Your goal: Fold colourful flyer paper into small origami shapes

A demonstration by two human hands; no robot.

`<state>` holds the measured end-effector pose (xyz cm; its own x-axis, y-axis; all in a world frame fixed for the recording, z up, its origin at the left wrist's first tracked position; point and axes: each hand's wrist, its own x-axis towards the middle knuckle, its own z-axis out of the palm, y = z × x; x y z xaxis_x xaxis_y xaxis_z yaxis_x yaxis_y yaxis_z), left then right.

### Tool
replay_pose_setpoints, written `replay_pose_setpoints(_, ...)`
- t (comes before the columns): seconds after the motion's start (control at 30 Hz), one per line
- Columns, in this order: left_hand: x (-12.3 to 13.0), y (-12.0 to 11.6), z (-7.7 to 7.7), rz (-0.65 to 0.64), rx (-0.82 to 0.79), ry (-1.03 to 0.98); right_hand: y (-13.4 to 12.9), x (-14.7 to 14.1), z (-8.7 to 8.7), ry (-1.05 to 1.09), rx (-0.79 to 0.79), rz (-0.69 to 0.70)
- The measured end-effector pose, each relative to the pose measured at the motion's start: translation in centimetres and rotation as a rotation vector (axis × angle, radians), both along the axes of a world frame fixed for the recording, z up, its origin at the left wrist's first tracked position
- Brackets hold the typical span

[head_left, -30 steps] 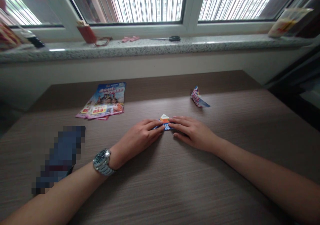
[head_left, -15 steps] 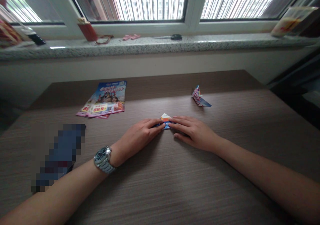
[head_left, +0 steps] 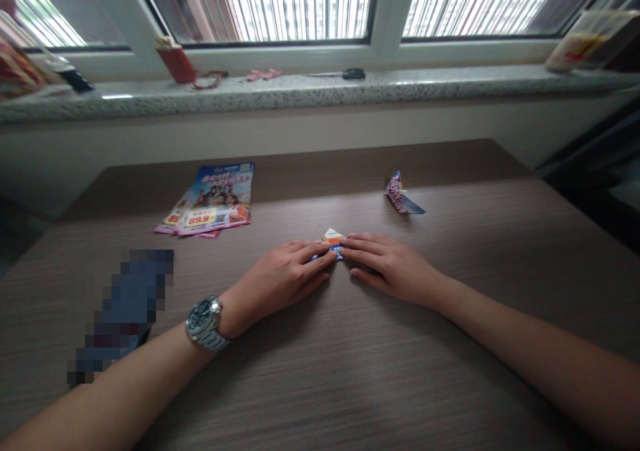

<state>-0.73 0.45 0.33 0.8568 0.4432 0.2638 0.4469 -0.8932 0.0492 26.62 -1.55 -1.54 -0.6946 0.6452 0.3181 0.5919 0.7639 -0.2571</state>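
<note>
A small piece of folded paper (head_left: 333, 236), white, orange and blue with a pointed top, lies flat on the table between my hands. My left hand (head_left: 285, 269), with a metal watch (head_left: 206, 322) on its wrist, lays its stretched fingers over the paper's left part. From the other side, my right hand (head_left: 387, 264) rests its extended, slightly spread fingertips on the right part. The fingers hide both sides of the paper. Farther back on the right stands a folded paper shape (head_left: 400, 196), pink and blue, that neither hand touches.
Several printed flyers (head_left: 213, 201) are stacked at the back left of the wooden table (head_left: 320, 364). A pixelated dark blue object (head_left: 133, 297) lies beside my left forearm. On the stone windowsill (head_left: 280, 97) are scissors (head_left: 353, 74), pink pieces (head_left: 263, 75) and a red container (head_left: 177, 63).
My left fingers have shifted slightly right and now cover more of the paper's lower edge. My right hand stays almost where it was.
</note>
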Motion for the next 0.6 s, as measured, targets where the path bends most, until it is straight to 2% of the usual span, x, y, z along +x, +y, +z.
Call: replay_pose_setpoints(0.6,0.28,-0.28,0.09,0.029,-0.028,-0.005,-0.08,-0.1,0.13,0.001,-0.01,-0.015)
